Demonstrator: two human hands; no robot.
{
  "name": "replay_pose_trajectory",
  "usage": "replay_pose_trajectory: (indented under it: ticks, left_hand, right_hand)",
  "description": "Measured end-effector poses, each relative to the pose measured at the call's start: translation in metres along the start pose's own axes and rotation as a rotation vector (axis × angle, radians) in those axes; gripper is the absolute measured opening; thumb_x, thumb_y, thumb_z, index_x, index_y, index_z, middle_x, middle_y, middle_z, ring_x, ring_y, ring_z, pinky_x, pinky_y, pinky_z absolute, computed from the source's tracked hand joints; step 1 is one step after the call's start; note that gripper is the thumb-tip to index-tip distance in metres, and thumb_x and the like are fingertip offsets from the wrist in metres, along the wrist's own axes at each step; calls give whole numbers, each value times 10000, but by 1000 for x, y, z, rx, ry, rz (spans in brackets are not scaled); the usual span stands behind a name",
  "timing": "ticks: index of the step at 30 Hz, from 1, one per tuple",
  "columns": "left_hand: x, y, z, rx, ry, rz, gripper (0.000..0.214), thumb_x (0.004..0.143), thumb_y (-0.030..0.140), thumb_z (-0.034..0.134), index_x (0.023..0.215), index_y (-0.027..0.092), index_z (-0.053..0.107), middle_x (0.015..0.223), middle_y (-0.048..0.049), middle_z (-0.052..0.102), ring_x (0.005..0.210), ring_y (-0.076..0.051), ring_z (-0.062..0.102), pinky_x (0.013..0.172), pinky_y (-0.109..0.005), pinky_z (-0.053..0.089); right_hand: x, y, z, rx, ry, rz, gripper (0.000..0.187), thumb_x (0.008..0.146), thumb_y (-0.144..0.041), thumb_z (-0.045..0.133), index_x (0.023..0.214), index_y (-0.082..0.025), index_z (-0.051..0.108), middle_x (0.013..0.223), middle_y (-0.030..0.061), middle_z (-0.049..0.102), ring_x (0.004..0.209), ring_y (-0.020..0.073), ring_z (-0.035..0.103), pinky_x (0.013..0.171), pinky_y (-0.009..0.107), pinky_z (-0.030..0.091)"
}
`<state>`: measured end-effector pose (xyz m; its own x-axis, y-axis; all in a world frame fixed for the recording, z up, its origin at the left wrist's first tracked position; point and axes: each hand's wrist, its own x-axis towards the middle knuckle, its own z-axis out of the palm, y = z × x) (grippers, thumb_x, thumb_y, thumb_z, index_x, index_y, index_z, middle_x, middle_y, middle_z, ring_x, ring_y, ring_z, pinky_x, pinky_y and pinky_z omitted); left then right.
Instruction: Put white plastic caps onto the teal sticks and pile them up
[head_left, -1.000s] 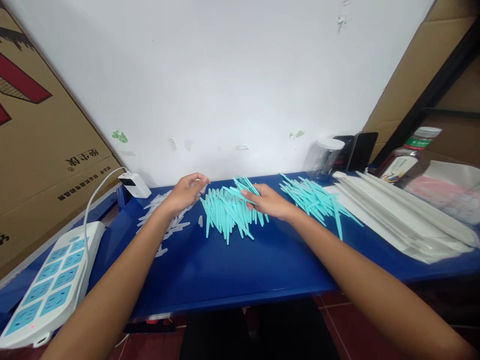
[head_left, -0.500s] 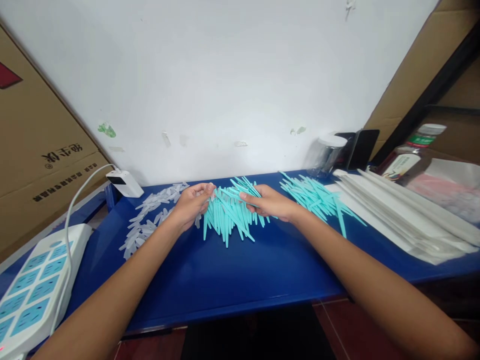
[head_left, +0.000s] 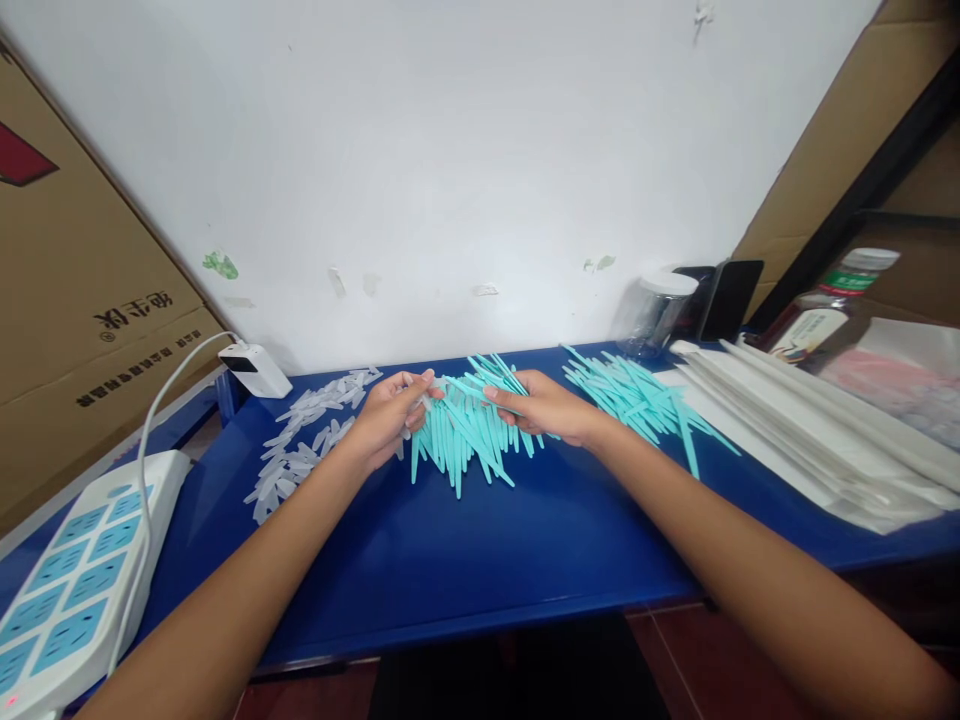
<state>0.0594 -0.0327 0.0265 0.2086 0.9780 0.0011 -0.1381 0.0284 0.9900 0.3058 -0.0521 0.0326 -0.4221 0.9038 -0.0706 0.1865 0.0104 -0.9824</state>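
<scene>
A heap of teal plastic sticks point(head_left: 461, 440) lies mid-table on the blue tabletop point(head_left: 480, 545). My left hand point(head_left: 390, 420) is at the heap's left edge, its fingers pinched on a small clear cap at the tip of a teal stick. My right hand point(head_left: 544, 405) rests on the heap's right side, fingers closed on that teal stick point(head_left: 469, 392). Left of my left hand lies a scatter of clear plastic caps point(head_left: 304, 445). A second heap of teal sticks point(head_left: 637, 400) is to the right of my right hand.
A white power strip point(head_left: 67, 590) with a cable and a white adapter point(head_left: 255, 370) sit at the left. A stack of white sheets point(head_left: 802, 430), a clear jar point(head_left: 652, 315), a phone point(head_left: 724, 300) and a bottle point(head_left: 821, 315) stand at the right. Cardboard boxes point(head_left: 75, 290) flank the white wall.
My left hand moved from the clear caps rightward to the teal heap and met the stick held by my right hand. The view shifted slightly.
</scene>
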Motion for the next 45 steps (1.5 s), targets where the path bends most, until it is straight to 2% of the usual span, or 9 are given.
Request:
replay_pose_trajectory:
  ticks: [8, 11, 15, 20, 27, 32, 36, 42, 45]
  left_hand:
    - [3, -1, -5, -173, -111, -60, 288, 816, 328, 855, 786, 133, 644, 790, -9, 637, 430, 2, 279, 381, -175, 216]
    - [0, 0, -4, -180, -150, -55, 239, 827, 286, 849, 944, 160, 684, 888, -1, 656, 430, 5, 298, 381, -172, 238]
    - [-3, 2, -2, -139, -180, -50, 355, 876, 295, 805, 1198, 211, 683, 957, -1, 667, 419, 4, 308, 381, -183, 258]
    - [-2, 3, -2, -118, -128, -43, 280, 908, 387, 756, 1040, 176, 628, 1061, -72, 747, 372, 12, 280, 363, -183, 213]
    - [-3, 2, -1, 17, -46, 17, 340, 895, 457, 762, 1047, 170, 662, 1125, -107, 751, 365, 19, 265, 359, -190, 195]
    - [-2, 1, -4, 34, 24, 63, 411, 830, 453, 832, 1101, 159, 742, 912, -39, 688, 401, 7, 276, 370, -193, 191]
    - [-2, 2, -3, 28, 12, 54, 374, 804, 438, 859, 1006, 147, 739, 687, 26, 591, 389, -5, 243, 371, -199, 175]
    - [-3, 2, 0, 54, 22, 60, 353, 774, 410, 874, 954, 153, 712, 600, 50, 573, 375, -16, 245, 371, -205, 169]
    - [-6, 4, 3, 90, 28, 46, 392, 750, 422, 888, 966, 145, 714, 664, 19, 647, 380, -10, 257, 379, -212, 173]
  right_hand:
    - [-3, -7, 1, 31, 37, 25, 454, 871, -552, 763, 790, -194, 495, 665, -24, 531, 470, 55, 304, 428, 214, 208]
    - [-3, -7, 1, 43, 29, 16, 448, 880, -554, 752, 800, -193, 500, 664, -25, 530, 470, 56, 305, 430, 215, 204]
    - [-4, -7, 0, 40, 16, 4, 454, 899, -570, 721, 783, -191, 499, 664, -22, 525, 472, 57, 295, 436, 221, 211]
    - [-3, -6, -1, 50, 15, 8, 461, 879, -579, 739, 785, -193, 504, 662, -25, 521, 468, 58, 299, 433, 223, 202]
    - [-2, -4, -3, 27, -15, -14, 450, 906, -591, 704, 790, -195, 523, 678, -13, 531, 468, 64, 296, 429, 231, 194]
    - [-4, -7, -3, 34, -20, -1, 454, 906, -585, 709, 778, -188, 528, 670, -4, 546, 469, 62, 291, 430, 228, 209]
    - [-4, -7, -2, -7, -24, -7, 449, 913, -582, 698, 769, -179, 560, 654, 4, 556, 461, 66, 310, 421, 232, 218]
    - [-4, -6, -2, -43, -34, -28, 459, 911, -595, 688, 772, -171, 578, 645, 4, 567, 459, 64, 326, 419, 224, 234]
    - [-4, -5, -2, -65, -42, -41, 453, 901, -587, 701, 774, -169, 582, 645, 2, 575, 468, 68, 357, 431, 221, 259]
